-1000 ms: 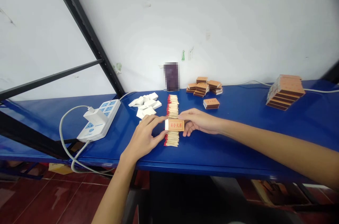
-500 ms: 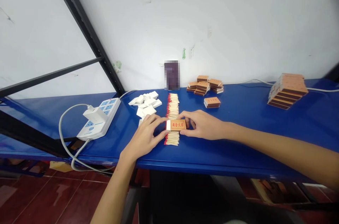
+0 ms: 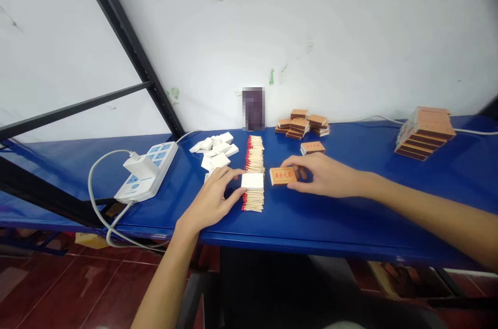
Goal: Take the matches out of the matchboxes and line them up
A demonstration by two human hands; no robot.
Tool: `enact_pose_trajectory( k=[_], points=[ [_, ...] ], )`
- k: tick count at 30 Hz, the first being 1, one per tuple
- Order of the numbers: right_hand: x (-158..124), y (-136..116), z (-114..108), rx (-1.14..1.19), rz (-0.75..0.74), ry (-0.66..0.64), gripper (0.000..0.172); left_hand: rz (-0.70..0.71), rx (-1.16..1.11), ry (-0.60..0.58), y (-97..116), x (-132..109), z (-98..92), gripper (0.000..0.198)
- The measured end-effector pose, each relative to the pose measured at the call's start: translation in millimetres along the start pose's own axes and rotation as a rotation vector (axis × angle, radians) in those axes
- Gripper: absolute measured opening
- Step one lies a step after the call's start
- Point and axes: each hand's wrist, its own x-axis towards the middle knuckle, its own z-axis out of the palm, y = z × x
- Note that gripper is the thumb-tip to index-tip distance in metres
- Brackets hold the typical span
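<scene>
My left hand [image 3: 212, 196] is closed in a pinch on the left end of a white matchbox tray [image 3: 252, 181]. The tray is above the row of red-headed matches [image 3: 253, 202] and covers part of it. To the right, my right hand [image 3: 324, 176] grips an orange matchbox sleeve [image 3: 282, 176] with red lettering, apart from the tray. Beyond that hand one more matchbox [image 3: 312, 148] lies on the blue shelf [image 3: 350, 215]. Just past my left hand is a loose heap of white trays [image 3: 220, 147].
Several matchboxes [image 3: 299, 124] lie piled near the wall, and a taller stack [image 3: 426, 132] stands at the right. On the left are a white power strip [image 3: 163, 155] with a looping cable [image 3: 90, 183] and a black metal frame [image 3: 128, 41]. A blurred dark rectangle [image 3: 253, 108] leans at the wall.
The orange sleeve has come off the white tray, moving right with my right hand. My left hand has stayed nearly in place, holding the tray, which now shows whole.
</scene>
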Motion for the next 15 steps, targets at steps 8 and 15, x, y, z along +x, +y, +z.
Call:
enact_pose_trajectory(
  k=[8,15],
  points=[
    [-16.1,66.1,-63.4,-0.186,0.352,0.484,0.047,-0.028,-0.008,0.013,-0.4,0.3,0.7,0.037],
    [-2.7,140.2,-79.8,-0.213,0.624,0.531,0.052,-0.025,-0.009,0.004,-0.4,0.6,2.0,0.039]
  ],
)
